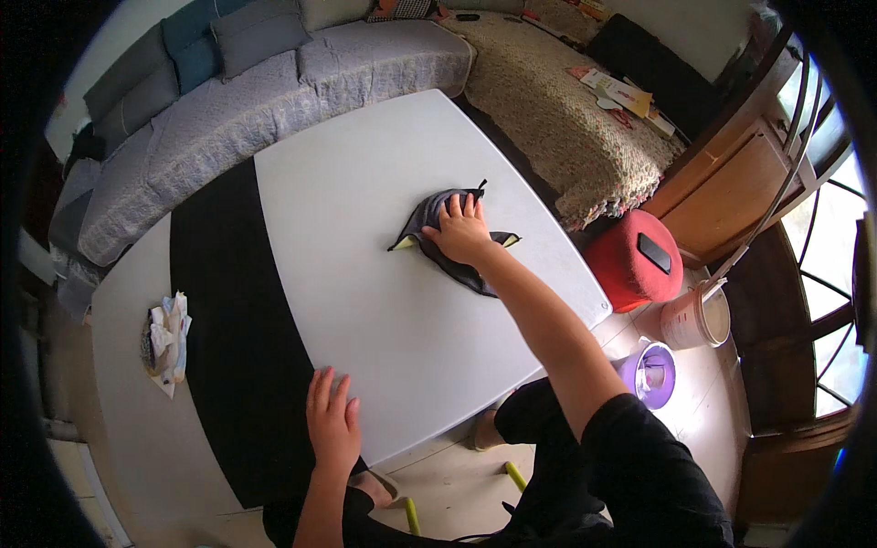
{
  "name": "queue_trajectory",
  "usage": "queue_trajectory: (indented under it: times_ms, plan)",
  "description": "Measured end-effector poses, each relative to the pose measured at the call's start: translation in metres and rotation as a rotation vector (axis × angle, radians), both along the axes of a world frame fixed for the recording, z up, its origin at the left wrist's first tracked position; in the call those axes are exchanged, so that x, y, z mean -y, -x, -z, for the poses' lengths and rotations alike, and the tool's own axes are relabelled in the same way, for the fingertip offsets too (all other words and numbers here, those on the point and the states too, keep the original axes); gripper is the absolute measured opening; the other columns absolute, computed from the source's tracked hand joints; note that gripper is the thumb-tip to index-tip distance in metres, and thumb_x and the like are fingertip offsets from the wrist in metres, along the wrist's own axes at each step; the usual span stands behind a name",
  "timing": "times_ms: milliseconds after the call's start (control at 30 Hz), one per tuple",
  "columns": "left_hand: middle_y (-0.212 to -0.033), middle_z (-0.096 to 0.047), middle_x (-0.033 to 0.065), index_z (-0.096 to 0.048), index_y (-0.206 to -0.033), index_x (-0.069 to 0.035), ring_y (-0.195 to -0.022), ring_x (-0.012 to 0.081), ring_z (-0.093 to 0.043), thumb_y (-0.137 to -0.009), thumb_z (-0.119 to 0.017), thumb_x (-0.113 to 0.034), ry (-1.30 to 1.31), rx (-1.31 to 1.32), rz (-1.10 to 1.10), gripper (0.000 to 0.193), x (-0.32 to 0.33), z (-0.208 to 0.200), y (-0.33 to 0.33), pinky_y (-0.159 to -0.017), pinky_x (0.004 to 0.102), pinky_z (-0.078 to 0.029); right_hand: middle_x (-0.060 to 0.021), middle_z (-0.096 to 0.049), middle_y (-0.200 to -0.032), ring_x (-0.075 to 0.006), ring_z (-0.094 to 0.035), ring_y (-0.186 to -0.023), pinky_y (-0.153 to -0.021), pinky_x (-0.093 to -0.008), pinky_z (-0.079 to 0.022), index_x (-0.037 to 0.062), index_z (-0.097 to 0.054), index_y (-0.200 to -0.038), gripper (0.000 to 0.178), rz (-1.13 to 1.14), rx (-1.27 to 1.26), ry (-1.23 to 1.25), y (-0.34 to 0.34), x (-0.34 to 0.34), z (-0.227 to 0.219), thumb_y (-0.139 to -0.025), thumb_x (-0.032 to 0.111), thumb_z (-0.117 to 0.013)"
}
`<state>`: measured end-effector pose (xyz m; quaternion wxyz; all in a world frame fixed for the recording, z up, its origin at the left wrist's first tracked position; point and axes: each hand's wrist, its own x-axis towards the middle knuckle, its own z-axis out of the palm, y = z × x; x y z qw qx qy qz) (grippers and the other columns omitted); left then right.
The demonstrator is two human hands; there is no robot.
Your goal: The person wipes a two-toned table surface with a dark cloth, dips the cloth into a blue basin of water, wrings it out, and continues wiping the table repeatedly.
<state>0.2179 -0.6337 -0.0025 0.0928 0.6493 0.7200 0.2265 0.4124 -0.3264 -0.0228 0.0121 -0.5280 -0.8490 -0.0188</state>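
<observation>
My right hand (463,234) lies flat, fingers spread, on a dark grey cloth (437,257) with black edging and a yellow-green underside at its turned-up corners. The cloth is crumpled on the right part of a white table (365,301). At the near edge of the table, my left hand (333,420) rests with its fingers stretched out, by the border of a black band (239,338) that crosses the tabletop. Nothing shows in the left hand.
An opened pack of white tissues (167,342) lies on the table's left part. Right of the table stand a red stool (630,247) with a black phone (653,254), a pink bucket (685,321) and a purple bucket (664,384). A covered sofa (384,64) curves along the back.
</observation>
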Motion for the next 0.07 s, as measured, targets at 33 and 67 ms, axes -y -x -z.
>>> queue_trajectory:
  times_ms: [33,67]
  plan:
    - [-0.132,-0.039,0.0123,-0.053,-0.116,-0.004,-0.126,0.0314,-0.032,-0.084,-0.055,-0.015,0.044,-0.038,-0.008,0.033,0.0016,0.0018,0.0013,-0.103,0.0423,-0.028,-0.0208,-0.026,-0.138,-0.0404,-0.021,-0.128,-0.102,-0.0543,-0.017,0.0029,-0.034,-0.131,0.063,0.044,0.031,0.017,0.0068,0.0021,-0.0030,-0.089,0.049,-0.034]
    - [-0.135,-0.035,0.0124,-0.050,-0.118,-0.004,-0.127,0.0311,-0.030,-0.084,-0.055,-0.015,0.070,-0.053,-0.003,0.036,0.0037,-0.0001,0.0028,-0.103,0.0426,-0.027,-0.0208,-0.026,-0.138,-0.0404,-0.021,-0.128,-0.102,-0.0543,-0.017,0.0029,-0.034,-0.131,0.063,0.032,0.034,0.007,0.0108,0.0015,-0.0088,-0.089,0.049,-0.034]
